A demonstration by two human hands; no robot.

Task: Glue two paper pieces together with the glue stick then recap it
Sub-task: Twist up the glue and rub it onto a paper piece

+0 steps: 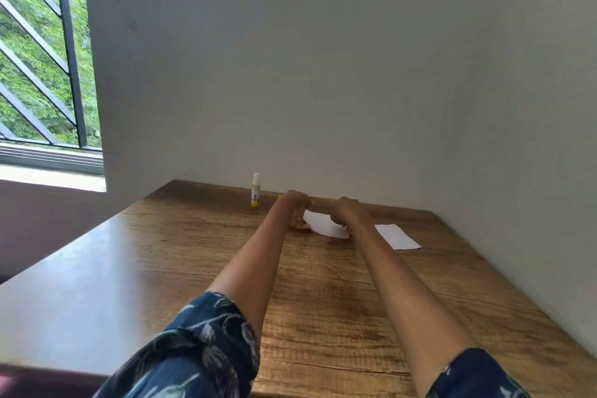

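Note:
A white paper piece (324, 227) lies far out on the wooden table (161, 268), between my two outstretched hands. My left hand (294, 207) has its fingers curled down onto the paper's left end and seems to pinch it. Bent the same way, my right hand (346, 211) holds the paper's right part. A second white paper piece (398, 236) lies flat to the right, apart from both hands. The glue stick (255, 190), with a white top and yellow base, stands upright left of my left hand, untouched. A small yellow bit (280, 196) shows just behind my left hand.
The table stands in a corner, with a grey wall (323, 74) directly behind it and another along its right side. A barred window (42, 58) is at the far left. The table's left edge drops off to a dark floor.

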